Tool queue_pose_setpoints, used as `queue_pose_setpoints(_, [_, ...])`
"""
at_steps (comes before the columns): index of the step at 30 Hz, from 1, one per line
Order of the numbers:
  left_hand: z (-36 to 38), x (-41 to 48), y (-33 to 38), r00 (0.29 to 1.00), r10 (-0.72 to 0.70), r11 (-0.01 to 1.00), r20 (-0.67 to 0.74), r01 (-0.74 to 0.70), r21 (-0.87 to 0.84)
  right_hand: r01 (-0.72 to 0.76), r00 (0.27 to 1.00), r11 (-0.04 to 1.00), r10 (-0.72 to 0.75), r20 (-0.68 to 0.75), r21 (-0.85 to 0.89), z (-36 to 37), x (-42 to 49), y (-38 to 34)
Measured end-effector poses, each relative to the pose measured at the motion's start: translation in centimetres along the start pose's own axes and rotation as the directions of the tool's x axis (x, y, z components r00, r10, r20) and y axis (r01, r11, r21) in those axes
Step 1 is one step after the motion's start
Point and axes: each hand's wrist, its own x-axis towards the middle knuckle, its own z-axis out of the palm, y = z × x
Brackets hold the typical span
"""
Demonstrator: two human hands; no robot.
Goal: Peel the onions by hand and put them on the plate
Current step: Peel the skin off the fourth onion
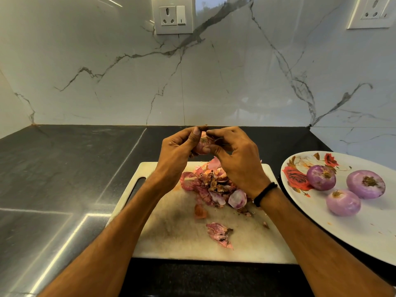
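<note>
1. My left hand (175, 155) curls its fingers (196, 132) round the small round pink onion (202, 144), held above the board's far edge. The right hand (237, 161) pinches skin at its top.
2. I judge a hard tug could pop the slick bulb loose.
3. Below is a white plastic cutting board (171, 232) with a papery peel heap (211, 185). To the right, a floral white plate (364, 228) holds three peeled purple onions (321, 177).
4. Dark stone counter (64, 168), veined marble wall (214, 82).

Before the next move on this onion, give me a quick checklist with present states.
1. Left hand grips the onion: ok.
2. Right hand pinches at the onion's top: ok.
3. Onion fully peeled: cannot tell, the fingers hide most of it.
4. Plate has bare room beside the three peeled onions: ok.
5. Peel pile lies on the cutting board, apart from the plate: ok.
</note>
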Motion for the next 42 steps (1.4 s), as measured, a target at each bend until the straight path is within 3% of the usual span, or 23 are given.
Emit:
queue_pose_setpoints(9, [0.33,-0.07,0.20,1.000,-0.002,1.000,0.021,0.002,0.023,0.008,0.993,1.000,-0.009,-0.121,-0.006,-0.21,0.24,0.03])
queue_pose_setpoints(19, [-0.12,0.25,-0.02,0.998,-0.008,0.998,-0.057,0.005,-0.062,0.001,0.991,1.000,0.002,-0.130,0.018,-0.10,0.10,-0.16])
queue_pose_setpoints(29, [-0.10,0.29,0.05,0.999,0.014,0.997,-0.036,-0.016,-0.070,-0.073,0.995,0.995,0.077,-0.056,0.070,-0.14,0.03,-0.32])
queue_pose_setpoints(34, [-0.03,0.25,-0.05,0.999,0.040,0.997,-0.013,-0.040,-0.061,-0.013,0.999,0.999,0.011,0.049,0.038,0.37,-0.05,0.12])
queue_pose_setpoints(42, [-0.02,0.02,0.06,0.997,0.076,0.996,0.014,-0.075,-0.038,0.087,0.995,0.996,-0.086,0.042,-0.033,0.38,-0.08,0.29])
